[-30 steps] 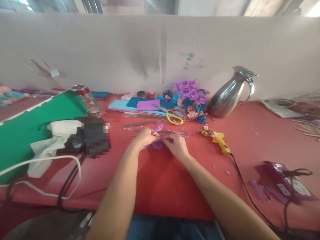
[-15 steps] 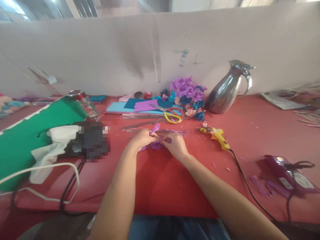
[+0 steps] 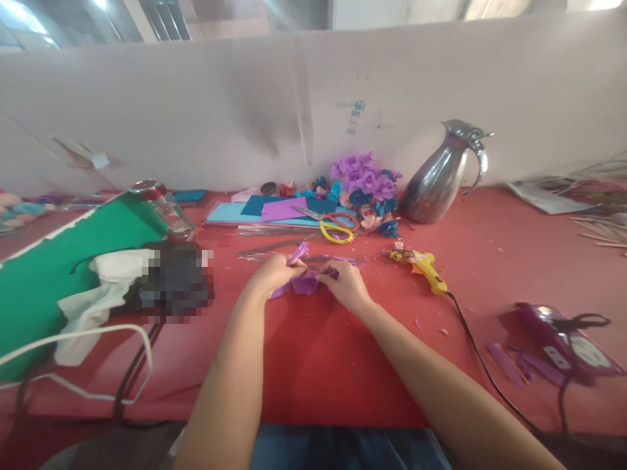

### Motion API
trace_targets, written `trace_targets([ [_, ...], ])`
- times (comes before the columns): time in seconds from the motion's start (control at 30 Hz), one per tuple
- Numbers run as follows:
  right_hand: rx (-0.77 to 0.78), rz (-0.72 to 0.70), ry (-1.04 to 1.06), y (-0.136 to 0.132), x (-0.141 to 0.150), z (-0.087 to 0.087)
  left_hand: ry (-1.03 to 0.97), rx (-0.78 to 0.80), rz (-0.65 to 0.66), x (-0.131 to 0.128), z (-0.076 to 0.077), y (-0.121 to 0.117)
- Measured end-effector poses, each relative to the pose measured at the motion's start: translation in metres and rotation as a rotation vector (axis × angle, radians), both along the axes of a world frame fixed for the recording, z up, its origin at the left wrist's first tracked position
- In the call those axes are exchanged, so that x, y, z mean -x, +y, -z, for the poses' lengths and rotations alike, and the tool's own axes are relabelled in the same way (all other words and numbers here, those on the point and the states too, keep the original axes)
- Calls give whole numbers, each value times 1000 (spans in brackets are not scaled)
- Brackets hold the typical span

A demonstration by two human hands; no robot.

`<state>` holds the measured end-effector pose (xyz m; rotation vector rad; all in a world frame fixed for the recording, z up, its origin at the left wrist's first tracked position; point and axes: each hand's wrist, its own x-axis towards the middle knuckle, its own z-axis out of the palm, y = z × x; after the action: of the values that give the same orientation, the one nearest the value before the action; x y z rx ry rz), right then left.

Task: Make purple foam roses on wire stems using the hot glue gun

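Note:
Between my hands is a purple paper strip point(image 3: 304, 284), curled and folded in the middle. My left hand point(image 3: 274, 274) is closed on it, with one end sticking up above the fingers and another part lying below the palm. The thumb and finger of my right hand point(image 3: 345, 281) pinch its right edge. Just beyond my hands lie thin wires point(image 3: 274, 245). Scissors point(image 3: 333, 225) with one red and one yellow handle rest behind them, partly over purple and blue paper sheets point(image 3: 279, 209). To the right lies a yellow glue gun point(image 3: 426, 267).
Purple paper flowers point(image 3: 365, 173) are bunched at the back, beside a steel jug point(image 3: 435, 173). A glass jar point(image 3: 164, 209) leans at the left, near a green board point(image 3: 93, 241). A purple power box point(image 3: 563, 339) and cables lie on the right of the red table point(image 3: 337, 372).
My right fingers have shifted slightly along the purple strip's edge, and more of its folded middle shows. The whole view has moved a little.

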<state>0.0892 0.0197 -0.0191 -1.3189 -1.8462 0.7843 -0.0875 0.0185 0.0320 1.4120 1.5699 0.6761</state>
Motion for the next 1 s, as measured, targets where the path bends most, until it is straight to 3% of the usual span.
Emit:
trace_targets([
  [0.2, -24, 11, 36, -1, 2, 0, -113, 73, 49, -5, -5, -4],
  [0.43, -22, 8, 50, -3, 3, 1, -64, 55, 29, -5, 1, -1],
  [0.53, -42, 13, 189, -4, 4, 1, -98, -33, -23, -6, -1, 0],
  [0.7, 31, -87, 431, -4, 7, 3, -339, -139, -89, -9, -6, 1],
  [0.83, 86, -64, 481, -2, 8, 3, -391, -192, -227, -14, -8, 2],
  [1.0, 174, -4, 658, -4, 5, -9, -447, -201, -218, -24, -9, 2],
])
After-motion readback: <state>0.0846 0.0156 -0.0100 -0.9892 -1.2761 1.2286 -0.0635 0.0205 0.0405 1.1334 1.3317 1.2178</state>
